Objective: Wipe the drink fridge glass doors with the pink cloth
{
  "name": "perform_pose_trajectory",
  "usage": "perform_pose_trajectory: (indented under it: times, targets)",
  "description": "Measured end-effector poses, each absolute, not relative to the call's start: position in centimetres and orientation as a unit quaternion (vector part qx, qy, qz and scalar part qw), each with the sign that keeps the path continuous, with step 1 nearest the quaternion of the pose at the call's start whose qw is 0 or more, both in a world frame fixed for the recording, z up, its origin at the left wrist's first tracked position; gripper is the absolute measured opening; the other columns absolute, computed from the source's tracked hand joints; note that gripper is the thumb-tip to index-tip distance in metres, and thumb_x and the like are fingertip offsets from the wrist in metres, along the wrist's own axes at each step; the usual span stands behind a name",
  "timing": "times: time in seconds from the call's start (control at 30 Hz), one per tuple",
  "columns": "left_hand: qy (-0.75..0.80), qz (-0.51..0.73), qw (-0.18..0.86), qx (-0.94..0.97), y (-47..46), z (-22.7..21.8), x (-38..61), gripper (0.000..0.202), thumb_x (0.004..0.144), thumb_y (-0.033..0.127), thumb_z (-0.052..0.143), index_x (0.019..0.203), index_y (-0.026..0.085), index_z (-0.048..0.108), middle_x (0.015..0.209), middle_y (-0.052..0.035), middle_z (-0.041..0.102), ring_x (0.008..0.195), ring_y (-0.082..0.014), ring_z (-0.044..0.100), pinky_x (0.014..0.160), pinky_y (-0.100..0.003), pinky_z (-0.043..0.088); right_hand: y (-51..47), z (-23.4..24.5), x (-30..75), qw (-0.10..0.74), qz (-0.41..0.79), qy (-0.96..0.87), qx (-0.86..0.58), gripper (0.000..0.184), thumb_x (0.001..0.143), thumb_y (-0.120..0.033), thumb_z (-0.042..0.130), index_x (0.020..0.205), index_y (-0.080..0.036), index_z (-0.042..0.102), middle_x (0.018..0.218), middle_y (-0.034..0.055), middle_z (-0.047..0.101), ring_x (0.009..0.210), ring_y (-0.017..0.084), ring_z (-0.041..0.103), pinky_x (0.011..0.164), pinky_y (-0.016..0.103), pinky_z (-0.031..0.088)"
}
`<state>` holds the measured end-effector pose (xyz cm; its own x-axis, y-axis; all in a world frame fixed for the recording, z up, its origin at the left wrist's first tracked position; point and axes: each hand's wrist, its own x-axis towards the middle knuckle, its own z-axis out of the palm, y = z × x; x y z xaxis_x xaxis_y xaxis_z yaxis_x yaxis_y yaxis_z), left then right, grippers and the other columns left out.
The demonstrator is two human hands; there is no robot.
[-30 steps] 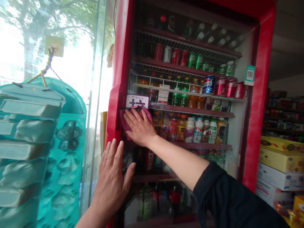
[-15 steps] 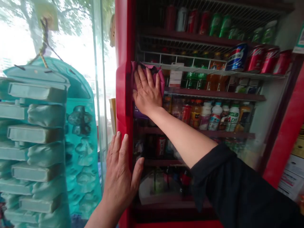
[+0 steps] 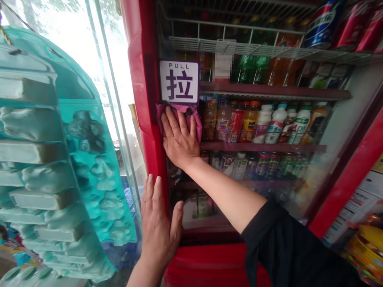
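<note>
My right hand [image 3: 181, 139] holds a pink cloth [image 3: 194, 129] pressed to the glass door of a drinks fridge, its fingers spread over the cloth. Just above the cloth is a white and purple sticker [image 3: 180, 81] marked PULL. Lower down, my left hand [image 3: 160, 223] is open, fingers up and thumb apart, holding nothing. It is beside the red door frame [image 3: 146, 119]; whether it touches the frame I cannot tell. Behind the glass, bottles and cans [image 3: 248, 121] stand in rows on the shelves.
Turquoise packaging with bulging pockets [image 3: 38, 151] hangs close on the left, before a bright glass pane [image 3: 110, 79]. Past the fridge's right edge are stacked boxes [image 3: 353, 211] and a yellow container [image 3: 366, 255]. Cans [image 3: 323, 26] stand on the upper wire rack.
My right hand and the cloth have slid down the glass, uncovering the PULL sticker. The view has tipped downward. My left hand stays open beside the frame.
</note>
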<state>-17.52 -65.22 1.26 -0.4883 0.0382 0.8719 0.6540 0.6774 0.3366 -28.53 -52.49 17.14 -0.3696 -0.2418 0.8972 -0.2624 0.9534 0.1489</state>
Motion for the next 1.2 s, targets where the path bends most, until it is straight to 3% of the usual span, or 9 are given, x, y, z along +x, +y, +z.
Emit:
perform_pose_trajectory:
  times: [0.2, 0.37, 0.53, 0.63, 0.7, 0.8, 0.9, 1.07, 1.2]
  targets:
    - [-0.800, -0.336, 0.444, -0.222, -64.3, -0.3, -16.5, 0.085, 0.106, 0.038, 0.062, 0.180, 0.029, 0.019, 0.186, -0.0156, 0.028, 0.173, -0.0366, 0.028, 0.137, -0.063, 0.035, -52.1, 11.7, -28.2, 0.495, 0.011, -0.848, 0.190, 0.066, 0.116, -0.031, 0.032, 0.180, -0.017, 0.025, 0.188, 0.0043, 0.017, 0.176, 0.034, 0.020, 0.145, 0.066, 0.005]
    - [-0.778, -0.318, 0.462, -0.283, -63.1, 1.7, -17.9, 0.085, 0.107, 0.040, 0.061, 0.180, 0.028, 0.018, 0.186, -0.0171, 0.029, 0.173, -0.0355, 0.030, 0.136, -0.059, 0.038, -51.6, 8.0, -27.6, 0.453, 0.010, -0.859, 0.237, 0.066, 0.117, -0.035, 0.035, 0.180, -0.018, 0.025, 0.188, 0.0052, 0.019, 0.174, 0.031, 0.027, 0.145, 0.060, 0.019]
    - [-0.753, -0.304, 0.483, -0.328, -62.0, 4.9, -22.7, 0.076, 0.114, 0.052, 0.039, 0.180, 0.023, 0.015, 0.187, -0.0189, 0.025, 0.175, -0.0309, 0.022, 0.140, -0.055, 0.030, -49.0, 8.2, -26.9, 0.461, 0.029, -0.828, 0.318, 0.054, 0.114, -0.029, 0.048, 0.167, -0.027, 0.053, 0.183, 0.0043, 0.039, 0.172, 0.029, 0.033, 0.145, 0.059, 0.021]
    - [-0.759, -0.258, 0.499, -0.329, -61.2, 5.3, -26.1, 0.084, 0.112, 0.065, 0.027, 0.179, 0.015, 0.016, 0.186, -0.0237, 0.023, 0.176, -0.0328, 0.016, 0.141, -0.058, 0.023, -45.5, 9.0, -25.7, 0.472, 0.062, -0.784, 0.399, 0.040, 0.109, -0.024, 0.054, 0.143, -0.017, 0.074, 0.169, 0.0111, 0.059, 0.167, 0.028, 0.042, 0.143, 0.052, 0.031]
    - [-0.765, -0.241, 0.511, -0.308, -60.4, 5.0, -27.9, 0.089, 0.111, 0.068, 0.028, 0.177, 0.009, 0.019, 0.185, -0.0286, 0.021, 0.177, -0.0369, 0.011, 0.141, -0.063, 0.018, -42.8, 8.8, -24.0, 0.501, 0.109, -0.762, 0.396, 0.035, 0.109, -0.021, 0.051, 0.129, -0.014, 0.079, 0.160, 0.0140, 0.068, 0.161, 0.027, 0.052, 0.138, 0.050, 0.042]
    - [-0.777, -0.224, 0.532, -0.251, -59.0, 4.9, -29.3, 0.087, 0.109, 0.060, 0.045, 0.174, 0.006, 0.025, 0.184, -0.0334, 0.018, 0.176, -0.0429, 0.002, 0.140, -0.071, 0.013, -38.7, 6.9, -20.3, 0.540, 0.182, -0.739, 0.360, 0.032, 0.107, -0.018, 0.053, 0.125, -0.020, 0.079, 0.148, 0.0130, 0.076, 0.151, 0.025, 0.064, 0.129, 0.051, 0.055]
    - [-0.781, -0.208, 0.548, -0.217, -58.0, 5.6, -29.4, 0.088, 0.106, 0.055, 0.055, 0.174, 0.006, 0.028, 0.184, -0.0330, 0.018, 0.176, -0.0457, 0.000, 0.139, -0.073, 0.010, -34.6, 4.2, -16.6, 0.556, 0.204, -0.733, 0.334, 0.034, 0.101, -0.016, 0.059, 0.130, -0.027, 0.076, 0.145, 0.0124, 0.078, 0.148, 0.027, 0.067, 0.122, 0.053, 0.062]
    - [-0.774, -0.144, 0.586, -0.189, -57.5, 7.8, -29.5, 0.093, 0.102, 0.060, 0.061, 0.177, 0.016, 0.029, 0.187, -0.0237, 0.016, 0.176, -0.0459, 0.001, 0.140, -0.071, 0.007, -28.4, 1.2, -14.0, 0.565, 0.191, -0.744, 0.301, 0.047, 0.095, -0.014, 0.066, 0.140, -0.027, 0.070, 0.149, 0.0149, 0.075, 0.151, 0.032, 0.064, 0.120, 0.058, 0.063]
    - [-0.754, -0.141, 0.617, -0.177, -55.5, 8.1, -29.7, 0.099, 0.103, 0.063, 0.056, 0.178, 0.010, 0.020, 0.186, -0.0293, 0.012, 0.176, -0.0480, 0.001, 0.139, -0.072, 0.010, -25.1, -0.3, -13.6, 0.595, 0.215, -0.728, 0.264, 0.042, 0.096, -0.007, 0.063, 0.136, -0.019, 0.071, 0.148, 0.0177, 0.074, 0.151, 0.033, 0.063, 0.119, 0.059, 0.062]
